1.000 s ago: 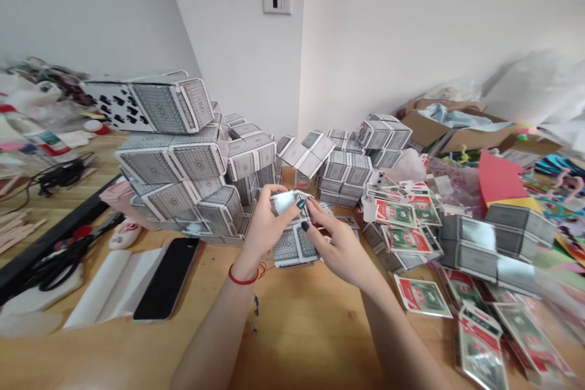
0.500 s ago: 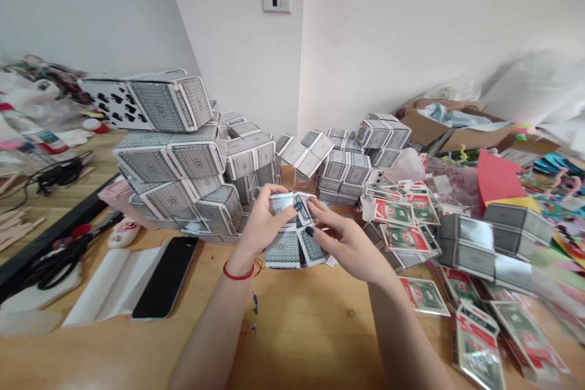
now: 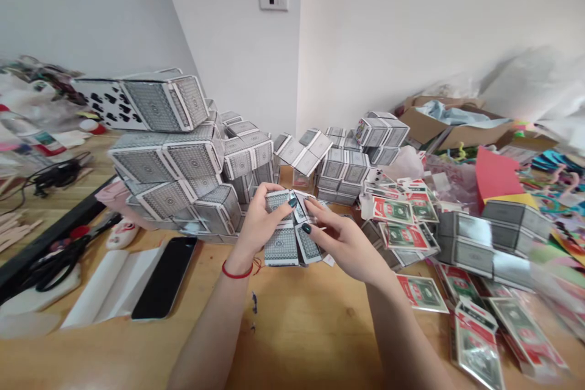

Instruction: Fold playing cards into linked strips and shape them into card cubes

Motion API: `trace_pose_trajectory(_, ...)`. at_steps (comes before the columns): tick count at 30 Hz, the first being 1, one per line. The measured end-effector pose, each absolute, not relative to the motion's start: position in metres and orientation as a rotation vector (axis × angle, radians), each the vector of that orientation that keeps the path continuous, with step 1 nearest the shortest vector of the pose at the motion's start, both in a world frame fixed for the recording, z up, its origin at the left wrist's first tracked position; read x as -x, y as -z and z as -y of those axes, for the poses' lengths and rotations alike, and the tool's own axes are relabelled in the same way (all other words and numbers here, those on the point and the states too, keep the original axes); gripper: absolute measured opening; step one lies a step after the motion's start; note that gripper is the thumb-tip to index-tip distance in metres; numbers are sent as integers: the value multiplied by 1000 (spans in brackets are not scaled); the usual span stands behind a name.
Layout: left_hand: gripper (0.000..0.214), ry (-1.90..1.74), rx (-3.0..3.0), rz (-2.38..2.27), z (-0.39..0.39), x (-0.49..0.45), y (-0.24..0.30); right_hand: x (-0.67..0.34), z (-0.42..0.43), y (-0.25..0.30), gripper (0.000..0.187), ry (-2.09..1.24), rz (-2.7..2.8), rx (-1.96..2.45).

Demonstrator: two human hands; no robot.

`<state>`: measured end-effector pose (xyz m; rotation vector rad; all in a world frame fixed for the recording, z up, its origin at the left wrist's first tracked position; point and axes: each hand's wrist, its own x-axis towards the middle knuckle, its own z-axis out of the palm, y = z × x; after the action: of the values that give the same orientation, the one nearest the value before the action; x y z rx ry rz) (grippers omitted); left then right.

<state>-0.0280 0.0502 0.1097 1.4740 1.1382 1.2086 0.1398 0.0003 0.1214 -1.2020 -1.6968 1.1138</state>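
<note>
Above the wooden table (image 3: 297, 329), left hand (image 3: 256, 225) and right hand (image 3: 350, 247) raised together, fingers (image 3: 280, 214) pinching a folded card cube (image 3: 282, 247).

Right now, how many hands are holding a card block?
2. The left hand grips the card block from its left, the right hand from its right. No others show.
</note>
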Motion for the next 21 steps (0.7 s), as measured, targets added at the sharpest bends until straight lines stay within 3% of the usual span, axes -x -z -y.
trace_pose_trajectory(11, 24, -1219, -1515, -1161, -51, 27, -107, -138, 1, -123, 49, -1238, 1578, 1227)
trace_pose_trajectory(21, 27, -1273, -1340, -1098, -49, 22, -109, -131, -1, -118, 46, -945, 1627, 1225)
